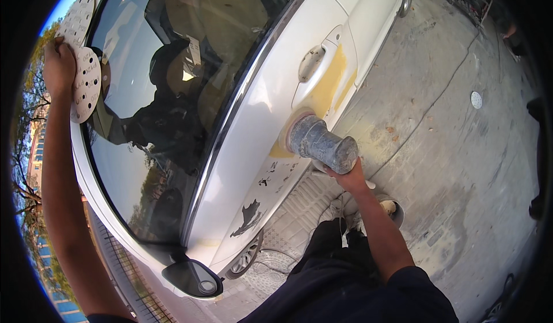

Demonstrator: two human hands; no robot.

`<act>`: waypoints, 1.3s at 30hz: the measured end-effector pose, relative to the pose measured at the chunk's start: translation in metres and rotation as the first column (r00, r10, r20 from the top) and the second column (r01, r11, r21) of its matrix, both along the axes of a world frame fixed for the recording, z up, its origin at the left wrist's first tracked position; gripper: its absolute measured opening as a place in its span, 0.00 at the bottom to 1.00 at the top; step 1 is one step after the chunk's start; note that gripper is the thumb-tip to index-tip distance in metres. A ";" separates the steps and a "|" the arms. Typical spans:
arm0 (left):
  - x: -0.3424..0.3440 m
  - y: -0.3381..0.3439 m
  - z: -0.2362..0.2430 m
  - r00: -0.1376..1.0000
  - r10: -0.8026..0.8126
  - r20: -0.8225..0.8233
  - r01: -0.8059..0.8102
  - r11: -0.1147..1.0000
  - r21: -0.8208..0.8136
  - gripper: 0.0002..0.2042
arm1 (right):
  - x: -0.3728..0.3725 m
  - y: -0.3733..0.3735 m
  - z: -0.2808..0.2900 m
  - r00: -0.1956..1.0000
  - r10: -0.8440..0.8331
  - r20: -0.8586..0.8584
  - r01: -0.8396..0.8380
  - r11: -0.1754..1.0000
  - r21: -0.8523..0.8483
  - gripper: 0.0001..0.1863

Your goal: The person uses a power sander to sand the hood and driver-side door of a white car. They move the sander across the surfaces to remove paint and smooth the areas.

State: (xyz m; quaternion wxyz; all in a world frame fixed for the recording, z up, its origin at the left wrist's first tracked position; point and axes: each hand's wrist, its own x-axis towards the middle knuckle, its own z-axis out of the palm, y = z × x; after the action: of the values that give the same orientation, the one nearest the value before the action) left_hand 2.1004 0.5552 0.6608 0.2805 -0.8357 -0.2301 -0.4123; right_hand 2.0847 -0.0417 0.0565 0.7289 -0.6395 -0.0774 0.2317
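Observation:
In my right hand (pixel 349 178) is a dusty grey power sander (pixel 319 141), fingers wrapped round its lower side. Its round pad lies against the white car door (pixel 247 144), just below the door handle (pixel 314 63). Yellowish filler (pixel 331 84) shows on the door around the pad and up beside the handle. High on the left, my left hand (pixel 60 69) is at the roof edge, its fingers bent over pale sanding discs (pixel 87 84) with punched holes. The fingertips are partly hidden there.
The side window (pixel 167 92) shows reflections. A side mirror (pixel 193 278) sticks out at the lower left. Dark chipped patches (pixel 247 216) mark the lower door. A bucket (pixel 395 210) stands by my legs, and a cord (pixel 429 112) crosses the concrete floor (pixel 461 167).

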 end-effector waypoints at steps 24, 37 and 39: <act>0.001 0.003 0.003 1.000 -0.009 -0.006 0.009 1.000 0.011 0.21 | -0.012 -0.003 -0.026 0.997 0.058 0.040 -0.053 0.990 -0.128 0.44; 0.001 0.007 0.004 1.000 -0.017 -0.015 0.018 0.999 0.027 0.21 | -0.010 0.001 -0.023 1.000 0.005 -0.007 -0.005 0.996 -0.086 0.46; 0.002 0.007 0.005 1.000 -0.003 -0.005 0.003 1.000 0.010 0.21 | -0.013 0.001 -0.024 1.000 -0.018 0.012 0.020 0.986 -0.165 0.47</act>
State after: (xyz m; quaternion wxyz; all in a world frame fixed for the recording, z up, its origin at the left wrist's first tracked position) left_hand 2.1027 0.5621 0.6656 0.2845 -0.8357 -0.2262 -0.4116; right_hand 2.0721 -0.0412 0.0328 0.6751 -0.6997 -0.0557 0.2271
